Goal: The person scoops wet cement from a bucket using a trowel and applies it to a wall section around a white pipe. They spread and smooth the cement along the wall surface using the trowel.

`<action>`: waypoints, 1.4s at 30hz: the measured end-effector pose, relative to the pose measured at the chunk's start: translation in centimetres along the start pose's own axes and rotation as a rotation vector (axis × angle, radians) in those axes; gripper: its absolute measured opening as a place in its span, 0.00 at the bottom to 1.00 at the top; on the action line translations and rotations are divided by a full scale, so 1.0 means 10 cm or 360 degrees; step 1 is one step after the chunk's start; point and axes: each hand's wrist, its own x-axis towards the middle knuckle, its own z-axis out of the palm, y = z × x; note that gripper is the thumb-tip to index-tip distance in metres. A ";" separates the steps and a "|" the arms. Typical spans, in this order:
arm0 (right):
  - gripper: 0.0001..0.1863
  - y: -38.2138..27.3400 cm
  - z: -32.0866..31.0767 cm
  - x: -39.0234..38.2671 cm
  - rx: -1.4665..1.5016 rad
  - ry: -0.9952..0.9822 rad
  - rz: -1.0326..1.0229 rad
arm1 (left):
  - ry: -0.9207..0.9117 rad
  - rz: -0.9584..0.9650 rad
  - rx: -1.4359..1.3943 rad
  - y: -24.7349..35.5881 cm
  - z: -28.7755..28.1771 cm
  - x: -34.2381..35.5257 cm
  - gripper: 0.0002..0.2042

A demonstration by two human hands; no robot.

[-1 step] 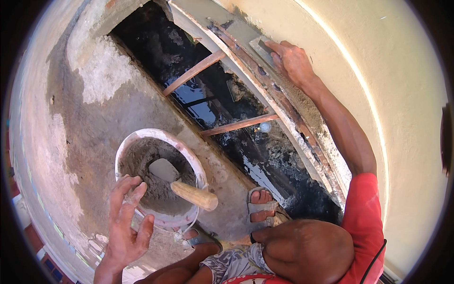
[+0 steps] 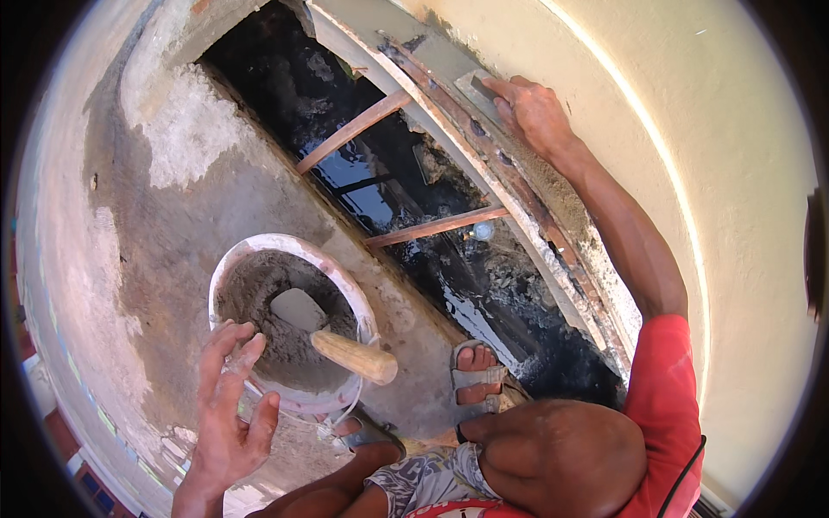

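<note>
My left hand (image 2: 226, 414) is held beside a round white bucket (image 2: 226, 263), fingers apart and slightly bent, with nothing in it. Wet grey mortar (image 2: 281, 354) partly fills the bucket. A trowel lies there, its mortar-smeared blade (image 2: 298, 308) on the mix and its wooden handle (image 2: 356, 357) over the rim. Across the open drain, my right hand (image 2: 537, 121) grips a flat smoothing trowel (image 2: 469, 83), forefinger stretched along it; the hand hides most of this tool. It rests on the mortar-covered ledge (image 2: 548, 186) along the wall.
Dark water fills the drain (image 2: 371, 207). Two wooden struts (image 2: 354, 131) span it, braced against a long form board (image 2: 466, 160). My sandalled foot (image 2: 477, 380) stands at the drain's near edge. A cream wall (image 2: 743, 216) rises on the right; rough concrete (image 2: 190, 224) spreads on the left.
</note>
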 end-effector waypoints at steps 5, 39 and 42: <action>0.18 -0.03 -0.16 -0.60 0.0176 -0.0145 0.0148 | 0.0001 -0.0060 -0.0004 -0.07 0.01 -0.09 0.24; 0.19 -0.07 -0.14 -0.77 -0.0096 -0.0176 0.0306 | -0.0021 0.0074 0.0016 0.01 0.04 0.04 0.24; 0.19 -0.02 -0.28 -1.23 -0.0045 -0.0212 0.0426 | -0.0033 0.0071 -0.0018 -0.04 0.03 0.02 0.23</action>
